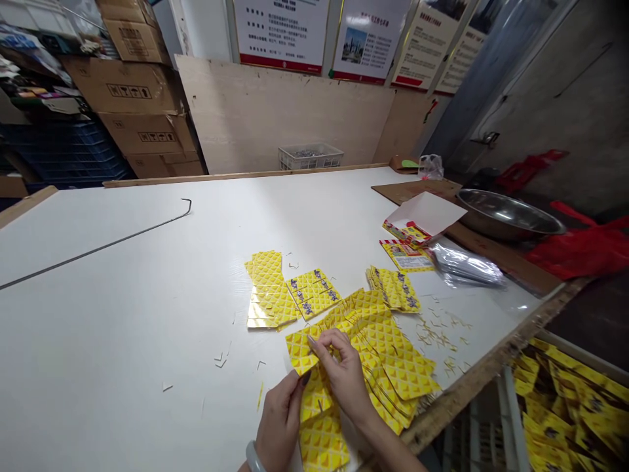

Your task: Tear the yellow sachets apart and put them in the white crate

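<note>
A yellow printed card sheet (301,349) with a diamond pattern is pinched between my two hands. My left hand (281,416), with a pale bangle at the wrist, grips its lower edge. Thumb and fingers of my right hand (346,377) close on its right side. Below the hands, more yellow card (324,442) hangs down toward the table's front edge. Right of my right hand lies a fanned pile of yellow card sheets (388,347). Beyond the hands are a yellow stack (270,288), a stack with purple print (313,293) and another such stack (396,288).
Card scraps (439,334) litter the white table (122,341). A hooked metal rod (113,242) lies at left. To the right are an open box (422,216), clear plastic sleeves (466,265), a metal basin (511,213) and a crate of yellow pieces (574,406).
</note>
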A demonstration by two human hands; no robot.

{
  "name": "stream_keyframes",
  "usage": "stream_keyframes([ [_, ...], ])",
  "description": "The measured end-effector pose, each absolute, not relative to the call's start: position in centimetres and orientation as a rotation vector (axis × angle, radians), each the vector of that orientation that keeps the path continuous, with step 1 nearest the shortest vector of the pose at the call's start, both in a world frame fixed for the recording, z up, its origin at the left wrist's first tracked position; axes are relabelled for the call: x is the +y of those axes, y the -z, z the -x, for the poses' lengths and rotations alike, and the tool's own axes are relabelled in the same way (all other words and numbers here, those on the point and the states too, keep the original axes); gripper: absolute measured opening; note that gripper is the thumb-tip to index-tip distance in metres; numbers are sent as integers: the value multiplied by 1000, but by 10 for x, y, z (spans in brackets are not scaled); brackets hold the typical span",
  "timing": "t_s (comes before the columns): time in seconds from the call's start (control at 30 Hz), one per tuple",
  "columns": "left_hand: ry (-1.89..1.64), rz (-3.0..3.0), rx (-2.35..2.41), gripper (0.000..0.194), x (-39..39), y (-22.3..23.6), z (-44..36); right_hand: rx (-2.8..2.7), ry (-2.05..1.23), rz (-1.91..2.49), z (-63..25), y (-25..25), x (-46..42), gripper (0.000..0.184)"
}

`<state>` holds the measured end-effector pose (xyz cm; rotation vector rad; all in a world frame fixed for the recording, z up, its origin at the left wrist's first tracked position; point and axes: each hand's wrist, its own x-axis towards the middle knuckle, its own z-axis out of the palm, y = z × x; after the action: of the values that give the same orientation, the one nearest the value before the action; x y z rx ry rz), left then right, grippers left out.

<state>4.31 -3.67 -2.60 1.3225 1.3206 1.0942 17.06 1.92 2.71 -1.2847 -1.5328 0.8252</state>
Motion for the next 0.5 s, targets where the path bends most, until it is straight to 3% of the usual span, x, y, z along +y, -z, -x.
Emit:
stream_keyframes([
  [0.23,-1180,-1147,1271,24,-31,15,-41,-1698,-949,1038,-185,-39,18,16],
  [0.37,-1206,-1049,1181,29,-29,9,-40,-1877,-912,953,-193,-41,13,35],
  [0.5,-1193,-999,1134,35,-29,10,-40,-2001,-676,900,-193,-36,15,44],
])
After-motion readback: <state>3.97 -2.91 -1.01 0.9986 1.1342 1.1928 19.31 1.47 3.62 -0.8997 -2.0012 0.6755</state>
